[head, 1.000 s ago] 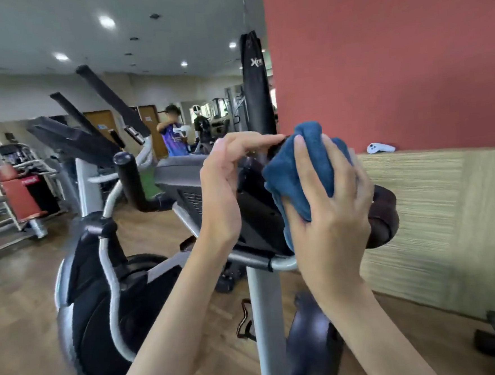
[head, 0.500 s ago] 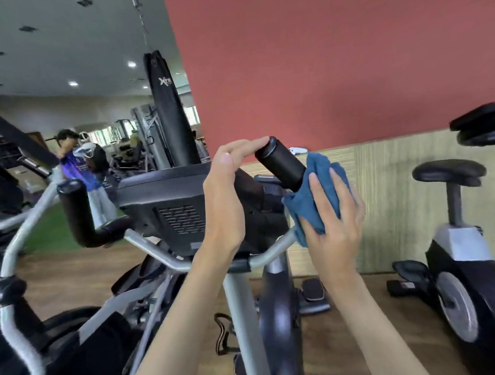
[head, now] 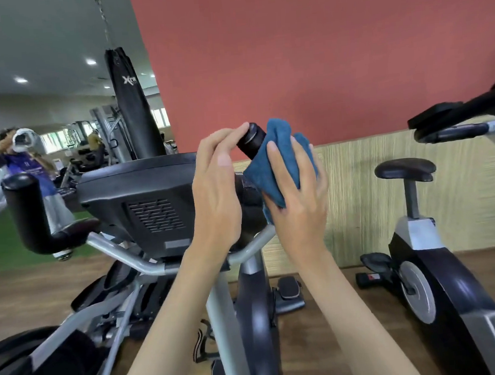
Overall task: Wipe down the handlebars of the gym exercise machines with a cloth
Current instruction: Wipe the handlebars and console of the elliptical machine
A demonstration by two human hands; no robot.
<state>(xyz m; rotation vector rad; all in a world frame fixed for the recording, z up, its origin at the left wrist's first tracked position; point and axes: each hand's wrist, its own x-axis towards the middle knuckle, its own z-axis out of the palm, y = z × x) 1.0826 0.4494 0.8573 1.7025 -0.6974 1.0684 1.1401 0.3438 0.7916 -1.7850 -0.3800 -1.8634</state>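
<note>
A blue cloth (head: 270, 156) is wrapped around the right black handlebar grip (head: 251, 140) of an exercise machine, with my right hand (head: 296, 195) closed on it from the right. Only the grip's tip shows above the cloth. My left hand (head: 215, 189) rests against the same grip from the left, fingertips touching its end cap, fingers loosely curved. The machine's black console (head: 141, 194) sits between this grip and the bare left handlebar grip (head: 28, 214). A silver bar (head: 122, 251) joins both grips.
An upright exercise bike with a black saddle (head: 404, 170) stands to the right, its handlebar (head: 452, 114) above it. A red wall (head: 318, 50) is directly ahead. A black punching bag (head: 132, 107) hangs at the left, and a person (head: 31, 170) stands far left.
The view has swung right and drawn closer. My right hand has slid the cloth up along the grip, covering more of it. My left hand stays at the grip's end.
</note>
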